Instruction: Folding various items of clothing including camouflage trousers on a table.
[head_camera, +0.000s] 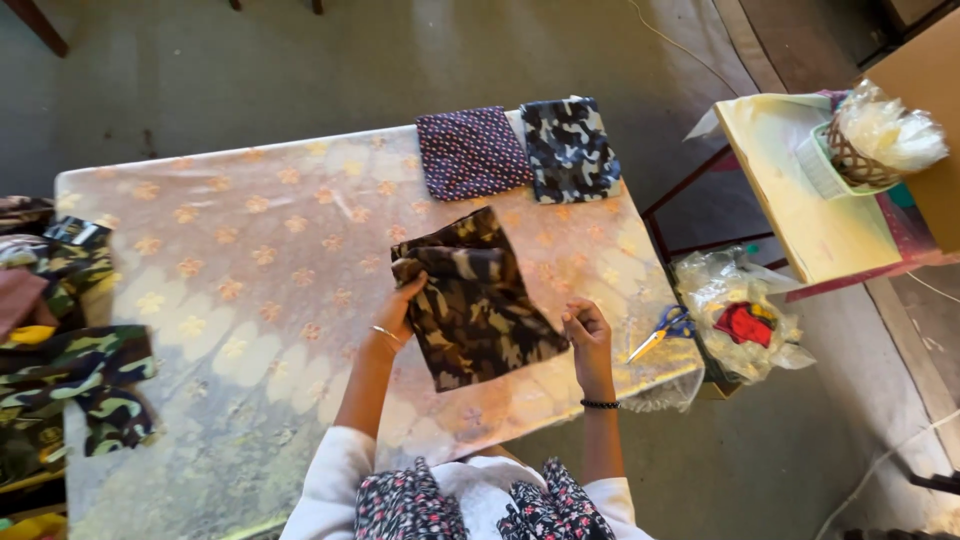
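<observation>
**Camouflage cloth folded between two hands on the table**

Cloth first: we see a brown camouflage cloth (478, 305) lying on the table (250, 260), a little right of its middle and toward the near edge. Its long axis runs on a slant, from the upper left, away from the person, down to the lower right, with its far end doubled over into a thick fold at the top left. The lower corner points toward the person's right wrist.

We find the left hand (398, 312) at the cloth's left edge, fingers closed on the folded part just below the roll. The right hand (585, 325) sits at the cloth's right corner, fingertips pinched on the fabric edge. A thin bangle circles the left wrist, a dark beaded band the right.

Farther out, two folded pieces lie side by side at the far edge: a dotted purple cloth (470, 152) and a blue-grey camouflage cloth (570, 148), touching each other. Scissors (662, 330) with blue and yellow handles rest near the right edge, just beside the right hand. A pile of green camouflage fabric (70, 370) covers the left end. Beyond the table's right side we see a clear plastic bag (740, 315) and a small side table (810, 200) bearing a basket (860, 160).
</observation>
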